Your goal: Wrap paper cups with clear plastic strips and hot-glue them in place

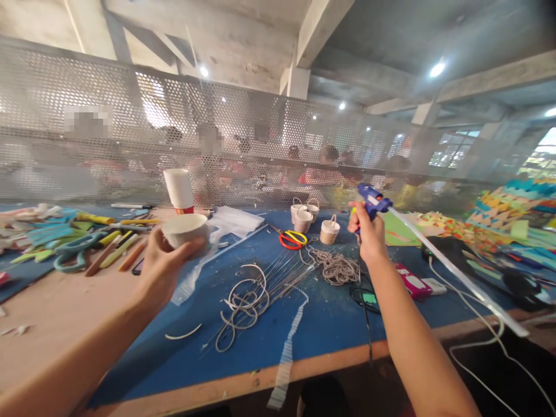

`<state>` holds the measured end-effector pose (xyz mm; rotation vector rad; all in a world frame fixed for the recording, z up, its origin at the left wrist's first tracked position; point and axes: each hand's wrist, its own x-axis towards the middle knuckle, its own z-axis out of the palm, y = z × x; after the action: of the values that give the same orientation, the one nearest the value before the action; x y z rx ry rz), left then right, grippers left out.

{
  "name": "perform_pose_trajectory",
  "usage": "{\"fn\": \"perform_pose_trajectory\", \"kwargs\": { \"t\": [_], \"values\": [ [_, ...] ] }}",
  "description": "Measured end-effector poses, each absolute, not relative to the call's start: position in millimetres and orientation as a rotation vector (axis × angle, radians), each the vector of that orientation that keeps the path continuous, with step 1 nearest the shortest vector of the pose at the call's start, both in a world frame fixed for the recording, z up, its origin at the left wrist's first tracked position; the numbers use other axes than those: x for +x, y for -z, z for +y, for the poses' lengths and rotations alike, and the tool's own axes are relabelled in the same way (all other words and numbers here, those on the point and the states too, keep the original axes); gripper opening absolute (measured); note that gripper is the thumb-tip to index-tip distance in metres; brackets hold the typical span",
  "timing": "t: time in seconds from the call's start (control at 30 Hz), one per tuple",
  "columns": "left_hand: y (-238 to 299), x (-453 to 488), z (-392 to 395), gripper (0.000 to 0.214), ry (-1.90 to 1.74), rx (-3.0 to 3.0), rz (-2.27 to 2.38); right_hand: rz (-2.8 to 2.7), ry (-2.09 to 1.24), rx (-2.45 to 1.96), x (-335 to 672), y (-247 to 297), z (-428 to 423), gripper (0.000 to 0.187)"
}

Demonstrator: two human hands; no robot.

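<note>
A person at a craft bench is holding things up in both hands over a blue mat (330, 324) crowded with a coil of white cord (243, 301), a heap of twine (337, 269), red-and-yellow scissors (291, 238) and small handled cups (329, 230). A perforated screen (243, 133) is closing off the far side, with other people sitting behind it. The left hand (163, 263) is gripping a shallow white paper cup (186, 230), mouth facing up, just near of a stack of cups (179, 190). The right hand (369, 234) is clenching a blue glue gun (372, 201), its nozzle pointing far-left and its long clear glue stick (456, 272) trailing near-right toward the table's wooden edge (243, 382). A bare stretch of mat is lying open between the forearms.
</note>
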<state>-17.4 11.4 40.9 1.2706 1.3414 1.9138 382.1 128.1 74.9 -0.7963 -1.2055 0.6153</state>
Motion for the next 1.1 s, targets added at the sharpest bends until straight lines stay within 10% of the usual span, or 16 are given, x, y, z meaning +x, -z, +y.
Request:
{"fn": "perform_pose_trajectory", "kwargs": {
  "t": [0.3,1.1],
  "values": [
    [-33.8,13.5,-16.2,0.077,-1.562,1.65,1.445,-1.757,-1.293,-0.424,289.1,-74.9,46.9,0.033],
    [-11.8,19.7,-18.8,0.082,-1.264,1.748,1.167,-1.877,-1.426,-0.532,260.7,-50.2,16.8,0.039]
  ]
}}
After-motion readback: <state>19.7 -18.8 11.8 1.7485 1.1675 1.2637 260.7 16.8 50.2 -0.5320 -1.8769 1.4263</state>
